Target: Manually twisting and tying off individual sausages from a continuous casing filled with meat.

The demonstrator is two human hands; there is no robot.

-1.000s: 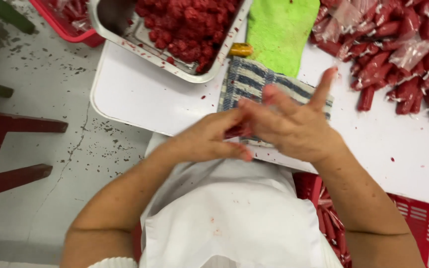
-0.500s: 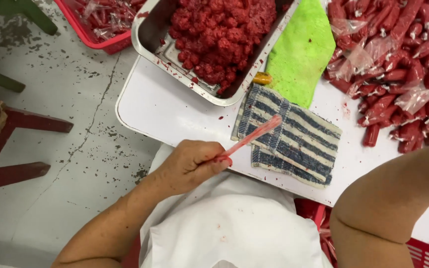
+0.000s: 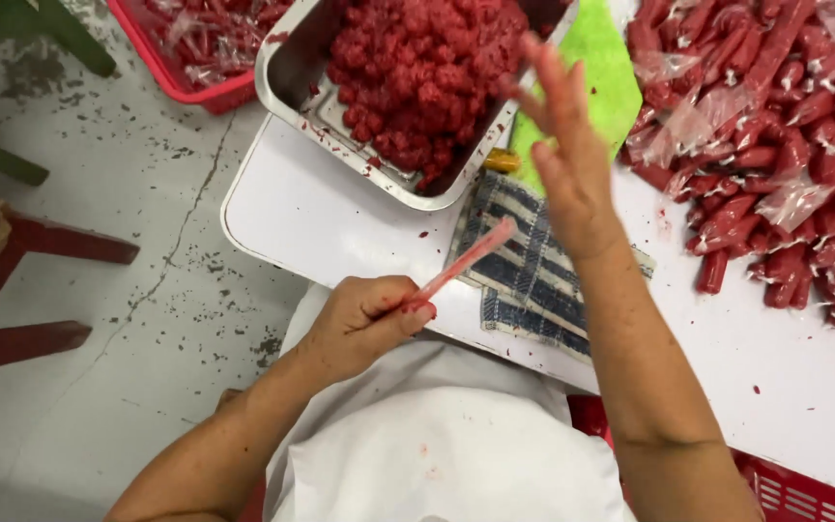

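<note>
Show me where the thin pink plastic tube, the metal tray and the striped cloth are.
thin pink plastic tube [image 3: 466, 261], head view, middle of its length
metal tray [image 3: 287, 82], head view, left wall
striped cloth [image 3: 533, 290], head view, centre

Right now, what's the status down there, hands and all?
Left hand shut on thin pink tube. Right hand open, raised near metal tray of red paste. Striped cloth beneath, nothing blocking.

1. The metal tray [image 3: 287, 82] sits on the table [image 3: 321, 217] at 12 o'clock.
2. The striped cloth [image 3: 533, 280] lies at 6 o'clock from the tray.
3. Filled packets [image 3: 785, 145] are heaped at 3 o'clock.
4. The basket [image 3: 181, 72] stands at 9 o'clock, off the table.
</note>
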